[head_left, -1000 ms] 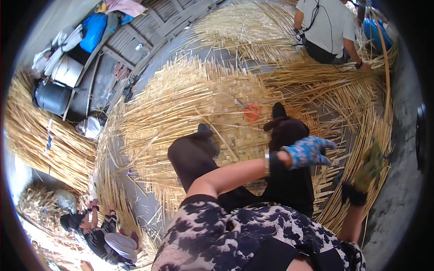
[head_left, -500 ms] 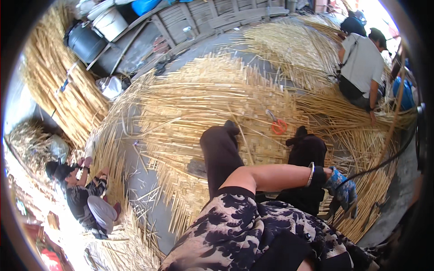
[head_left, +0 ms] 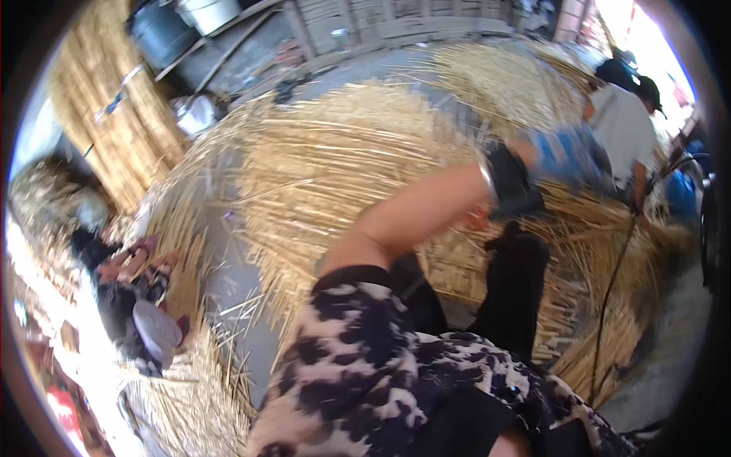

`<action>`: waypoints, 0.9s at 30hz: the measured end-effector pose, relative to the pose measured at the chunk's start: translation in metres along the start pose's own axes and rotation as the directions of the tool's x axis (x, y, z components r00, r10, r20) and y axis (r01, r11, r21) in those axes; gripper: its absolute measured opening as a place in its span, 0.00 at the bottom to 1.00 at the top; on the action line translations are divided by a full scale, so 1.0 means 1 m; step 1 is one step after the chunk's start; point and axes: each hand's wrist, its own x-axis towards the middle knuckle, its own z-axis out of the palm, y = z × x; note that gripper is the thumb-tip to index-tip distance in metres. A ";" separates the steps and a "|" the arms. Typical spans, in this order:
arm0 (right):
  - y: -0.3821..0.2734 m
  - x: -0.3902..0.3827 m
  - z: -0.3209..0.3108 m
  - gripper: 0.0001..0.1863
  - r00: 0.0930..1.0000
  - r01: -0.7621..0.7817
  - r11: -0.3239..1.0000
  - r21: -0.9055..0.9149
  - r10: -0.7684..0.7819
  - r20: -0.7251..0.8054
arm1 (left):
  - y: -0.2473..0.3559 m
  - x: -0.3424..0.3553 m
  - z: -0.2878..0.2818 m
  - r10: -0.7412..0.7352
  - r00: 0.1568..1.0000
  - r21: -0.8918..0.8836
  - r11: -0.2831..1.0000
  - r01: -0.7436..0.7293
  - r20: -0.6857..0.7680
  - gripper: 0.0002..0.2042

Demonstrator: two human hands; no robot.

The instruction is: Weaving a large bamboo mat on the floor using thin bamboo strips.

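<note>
1. Up near the right side of the head view, one hand [head_left: 567, 156] in a blue glove is stretched out over the straw pile [head_left: 343, 167].
2. That hand is blurry, so I cannot tell how far it is open or if it holds anything.
3. I also cannot tell for sure if it is the left or the right hand, because the arm [head_left: 415, 217] crosses the picture from the middle.
4. A black wrist band [head_left: 509, 183] sits just behind the blue glove.
5. The other hand does not show anywhere.
6. The straw pile is big and yellow, and it fills the middle of the picture, spread out like a fan on the grey floor [head_left: 228, 266].
7. The gloved hand is above the right edge of this pile, but I cannot tell if it touches the straw.
8. Two dark legs [head_left: 518, 289] reach out under the arm and rest on the straw.
9. A black and white patterned top [head_left: 358, 365] fills the bottom of the picture.
10. A thin dark cord [head_left: 609, 305] runs down the right side across the straw.
11. Another person in a grey shirt [head_left: 624, 129] sits at the top right, beside more straw.
12. At the left edge, a third person [head_left: 129, 297] sits low by a smaller bunch of straw.
13. Grey and white buckets [head_left: 186, 23] stand at the top left, near tall straw bundles [head_left: 114, 122] that lean by the wall.
</note>
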 end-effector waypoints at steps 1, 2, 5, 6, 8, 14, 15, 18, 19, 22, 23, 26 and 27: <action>-0.004 -0.002 -0.001 0.24 1.000 -0.006 1.000 -0.009 0.006 0.000 | 0.010 0.000 -0.023 0.170 0.984 0.174 0.969 -0.176 0.050 0.12; -0.011 -0.004 -0.003 0.24 1.000 0.005 1.000 -0.008 -0.005 -0.001 | -0.001 -0.004 -0.043 0.560 0.824 0.266 0.785 -0.560 0.083 0.13; -0.016 -0.028 -0.011 0.24 0.999 -0.052 0.997 -0.052 0.052 -0.002 | 0.001 0.005 -0.072 0.414 0.907 0.193 0.899 -0.394 -0.074 0.18; -0.015 -0.037 -0.014 0.24 0.997 -0.076 0.996 -0.056 0.077 0.005 | -0.001 0.017 -0.069 0.551 0.824 0.423 0.783 -0.456 -0.130 0.18; -0.007 -0.061 -0.020 0.24 0.989 -0.148 0.986 -0.070 0.149 0.011 | 0.012 0.036 -0.035 0.588 0.777 0.369 0.789 -0.491 -0.225 0.18; 0.017 -0.135 -0.043 0.23 0.930 -0.365 0.925 -0.104 0.368 0.007 | 0.004 0.066 0.034 0.294 0.907 -0.156 0.923 -0.351 -0.301 0.16; 0.020 -0.144 -0.043 0.23 0.919 -0.390 0.915 -0.106 0.393 0.014 | -0.009 0.067 0.042 0.209 0.944 -0.273 0.921 -0.278 -0.257 0.13; 0.031 -0.172 -0.043 0.23 0.883 -0.463 0.879 -0.114 0.469 0.025 | -0.051 0.069 0.052 0.042 0.970 -0.296 0.948 -0.114 -0.238 0.12; 0.036 -0.182 -0.042 0.23 0.871 -0.484 0.867 -0.118 0.491 0.034 | -0.071 0.067 0.054 -0.046 0.955 -0.211 0.977 -0.017 -0.292 0.13; 0.041 -0.192 -0.027 0.23 0.855 -0.506 0.857 -0.096 0.513 0.071 | -0.165 0.051 0.008 -0.154 0.921 0.390 0.871 0.297 -0.357 0.24; 0.048 -0.202 -0.027 0.23 0.838 -0.533 0.840 -0.105 0.541 0.076 | -0.179 0.046 0.001 -0.277 0.880 0.327 0.851 0.411 -0.385 0.23; 0.061 -0.223 -0.023 0.23 0.799 -0.581 0.805 -0.123 0.593 0.101 | -0.196 0.019 -0.043 -0.471 0.755 0.471 0.593 0.654 -0.455 0.19; 0.064 -0.224 -0.019 0.23 0.797 -0.582 0.805 -0.115 0.593 0.113 | -0.210 0.002 -0.066 -0.406 0.717 0.462 0.564 0.684 -0.567 0.22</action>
